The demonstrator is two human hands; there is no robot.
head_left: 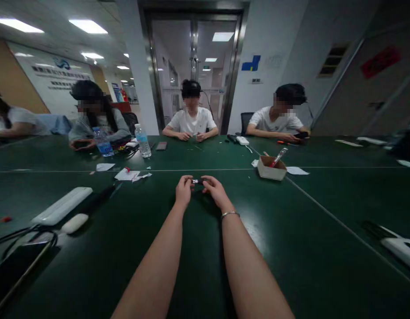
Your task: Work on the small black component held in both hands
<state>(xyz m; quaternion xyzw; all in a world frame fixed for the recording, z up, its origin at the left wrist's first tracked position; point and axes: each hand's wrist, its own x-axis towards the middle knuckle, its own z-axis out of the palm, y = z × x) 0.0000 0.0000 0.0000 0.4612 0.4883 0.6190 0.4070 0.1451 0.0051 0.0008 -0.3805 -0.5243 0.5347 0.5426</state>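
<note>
Over the green table [205, 248], my two hands hold a small black and silver stick-shaped thing [197, 181] lying level between them. My left hand [184, 191] pinches its silver left end between thumb and fingertips. The dark right end is in the fingertips of my right hand [217, 192], which has a thin bracelet [230, 214] at its wrist. Too little of the thing shows to tell its exact kind.
An open box [271, 172] holding a red and silver item stands right of my hands. To the left lie paper scraps [127, 174], a white power bank-like block [63, 205], a white mouse-like object [75, 223] and cables. Across sit several people near water bottles [143, 141].
</note>
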